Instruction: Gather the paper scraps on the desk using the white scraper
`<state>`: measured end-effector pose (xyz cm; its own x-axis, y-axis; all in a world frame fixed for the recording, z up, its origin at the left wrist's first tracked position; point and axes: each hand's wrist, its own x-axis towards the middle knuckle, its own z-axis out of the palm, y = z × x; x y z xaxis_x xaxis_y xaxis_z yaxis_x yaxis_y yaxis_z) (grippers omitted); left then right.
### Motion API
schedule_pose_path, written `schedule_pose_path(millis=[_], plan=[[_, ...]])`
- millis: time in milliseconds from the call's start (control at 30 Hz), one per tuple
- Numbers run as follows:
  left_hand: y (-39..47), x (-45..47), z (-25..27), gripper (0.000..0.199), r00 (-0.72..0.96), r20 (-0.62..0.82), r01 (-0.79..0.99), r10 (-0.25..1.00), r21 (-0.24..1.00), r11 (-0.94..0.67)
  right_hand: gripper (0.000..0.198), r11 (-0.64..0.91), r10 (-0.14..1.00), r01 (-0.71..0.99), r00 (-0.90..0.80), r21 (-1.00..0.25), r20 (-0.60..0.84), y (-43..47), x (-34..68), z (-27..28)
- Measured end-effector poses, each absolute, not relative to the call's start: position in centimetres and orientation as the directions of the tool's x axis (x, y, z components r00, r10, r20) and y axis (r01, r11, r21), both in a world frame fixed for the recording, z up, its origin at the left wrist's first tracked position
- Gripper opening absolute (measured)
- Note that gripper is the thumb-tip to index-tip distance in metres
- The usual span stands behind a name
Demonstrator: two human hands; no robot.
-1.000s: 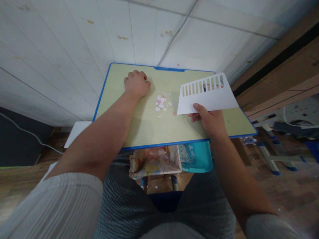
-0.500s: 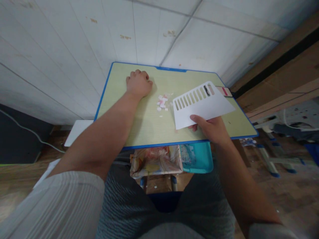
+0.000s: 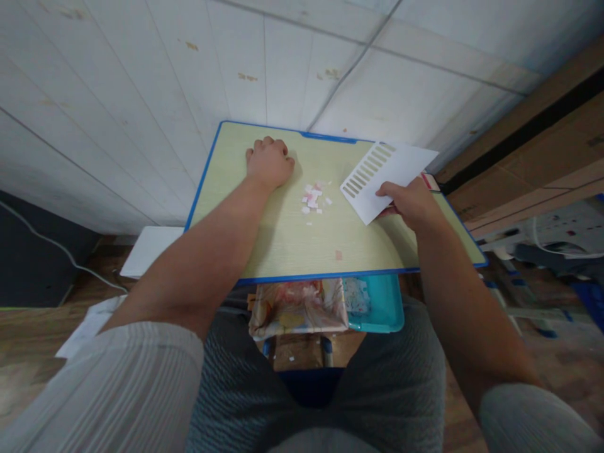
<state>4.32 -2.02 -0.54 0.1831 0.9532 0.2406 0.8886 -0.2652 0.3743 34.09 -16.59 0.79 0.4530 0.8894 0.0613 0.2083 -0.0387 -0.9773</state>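
Observation:
My left hand point(image 3: 270, 163) rests knuckles up on the left back part of the pale yellow tabletop point(image 3: 283, 242). Its fingers are curled into a loose fist; nothing shows in it, though the palm side is hidden. In my right hand point(image 3: 409, 200) is a white card point(image 3: 396, 173) with a row of slots, pinched between thumb and fingers. The card is tilted over the right side of the table. Small white and pinkish paper scraps point(image 3: 312, 197) lie in a loose pile between my hands. A single pinkish square point(image 3: 338, 255) lies nearer the front edge.
Behind the table stands a white panelled wall point(image 3: 226, 56), with cardboard boxes point(image 3: 533, 138) on the right. A phone-like object with a red mark point(image 3: 431, 182) lies at the right edge. Below the front edge are a patterned, lined container point(image 3: 302, 318) and a turquoise tray point(image 3: 384, 308) holding scraps.
My right hand has moved slightly right and away from me, turning the card with its slotted edge tilted. The pinkish square and a dark slip seen in one slot are uncovered or gone; my left hand stays.

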Motion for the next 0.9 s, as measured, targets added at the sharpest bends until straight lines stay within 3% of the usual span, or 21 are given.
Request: schedule_pose_path(millis=[133, 433, 633, 900], plan=[[-2.0, 4.3, -0.5, 0.043, 0.181, 0.227, 0.884, 0.957, 0.389, -0.259, 0.035, -0.125, 0.907, 0.247, 0.422, -0.961, -0.009, -16.2, 34.6, 1.0], [-1.9, 4.4, -0.7, 0.039, 0.176, 0.259, 0.877, 0.950, 0.397, -0.271, 0.038, -0.138, 0.990, 0.362, 0.077, -0.922, -0.118, -18.6, 34.8, 1.8], [-1.4, 4.4, -1.2, 0.032, 0.168, 0.264, 0.851, 0.950, 0.448, -0.275, 0.041, -0.146, 0.987, 0.356, -0.013, -0.923, -0.161, -20.9, 33.5, 2.2], [-0.6, 4.4, -2.1, 0.038, 0.160, 0.302, 0.819, 0.940, 0.491, -0.297, 0.047, -0.142, 0.979, 0.368, -0.083, -0.919, -0.184, -22.1, 32.3, 2.3]])
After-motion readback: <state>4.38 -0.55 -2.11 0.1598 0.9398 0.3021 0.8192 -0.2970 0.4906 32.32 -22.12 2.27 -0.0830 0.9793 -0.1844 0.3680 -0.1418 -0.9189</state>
